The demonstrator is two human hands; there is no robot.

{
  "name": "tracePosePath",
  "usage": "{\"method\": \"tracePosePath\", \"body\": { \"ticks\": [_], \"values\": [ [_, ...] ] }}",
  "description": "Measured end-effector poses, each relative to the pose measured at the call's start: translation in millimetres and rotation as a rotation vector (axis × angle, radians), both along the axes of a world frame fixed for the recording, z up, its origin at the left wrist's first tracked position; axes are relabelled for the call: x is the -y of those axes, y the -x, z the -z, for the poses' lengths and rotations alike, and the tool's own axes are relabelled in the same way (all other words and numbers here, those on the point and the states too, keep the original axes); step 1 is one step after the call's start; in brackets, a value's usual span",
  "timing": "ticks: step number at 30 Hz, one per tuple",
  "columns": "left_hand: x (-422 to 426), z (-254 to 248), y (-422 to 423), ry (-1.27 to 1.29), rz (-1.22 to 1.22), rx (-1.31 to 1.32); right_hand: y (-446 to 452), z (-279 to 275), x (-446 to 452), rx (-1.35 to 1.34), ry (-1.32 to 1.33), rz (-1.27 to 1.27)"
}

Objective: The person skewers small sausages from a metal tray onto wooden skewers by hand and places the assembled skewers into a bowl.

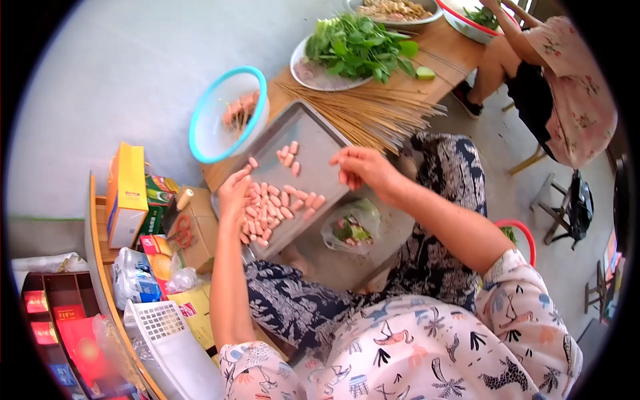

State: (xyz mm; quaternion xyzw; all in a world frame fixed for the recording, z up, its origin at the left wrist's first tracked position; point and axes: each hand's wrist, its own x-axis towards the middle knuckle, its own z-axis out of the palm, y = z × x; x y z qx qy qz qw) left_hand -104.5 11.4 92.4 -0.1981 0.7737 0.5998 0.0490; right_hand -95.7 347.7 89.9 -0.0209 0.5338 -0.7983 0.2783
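A metal tray (313, 130) holds many small pink sausages (270, 208), most in a pile at its near left, with several more farther up. Over the tray's left side, my left hand (233, 193) pinches one small sausage (253, 163) at its fingertips. At the tray's right edge is my right hand (365, 168), its fingers curled together; whether anything thin is between them I cannot make out. Just beyond the tray, a spread of bamboo skewers (373, 113) lies on the wooden table (437, 50).
A blue-rimmed bowl (261, 83) with pink food stands left of the tray. Behind the skewers are a plate of leafy greens (353, 47) and a basin (393, 10). A plastic bag (352, 230) lies below. Boxes (127, 197) crowd the left; another person (567, 87) sits at right.
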Motion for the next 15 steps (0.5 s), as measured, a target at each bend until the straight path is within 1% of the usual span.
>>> {"method": "tracePosePath", "body": {
  "ticks": [2, 3, 4, 6, 7, 8, 9, 10, 11, 13, 14, 15],
  "values": [
    [15, 5, -34, 0.039, 0.055, 0.034, 8, 12, -13, -0.080, -0.079, 0.048],
    [18, 9, -51, 0.062, 0.040, -0.019, 14, 18, -20, -0.100, -0.117, 0.087],
    [20, 6, -66, 0.050, 0.057, 0.009, 22, 24, -28, -0.128, -0.154, 0.126],
    [25, 7, -89, 0.074, 0.013, 0.050, 39, 47, -42, -0.145, -0.194, 0.281],
    [27, 12, -99, 0.066, 0.015, 0.052, 45, 54, -51, -0.118, -0.226, 0.325],
    [31, 19, -107, 0.014, -0.038, 0.041, 53, 68, -60, -0.090, -0.236, 0.364],
    [33, 23, -111, -0.039, -0.093, 0.030, 57, 80, -69, -0.077, -0.306, 0.390],
    [37, 25, -113, -0.045, -0.094, 0.032, 61, 92, -76, -0.063, -0.377, 0.414],
    [38, 26, -113, -0.070, -0.102, -0.014, 63, 106, -83, -0.062, -0.385, 0.412],
    [37, 25, -113, -0.121, -0.127, -0.073, 65, 129, -90, -0.094, -0.672, 0.400],
    [35, 25, -112, -0.126, -0.128, -0.069, 62, 129, -89, -0.092, -0.678, 0.398],
    [33, 25, -111, -0.130, -0.125, -0.078, 59, 129, -87, -0.105, -0.796, 0.429]
  ]
}}
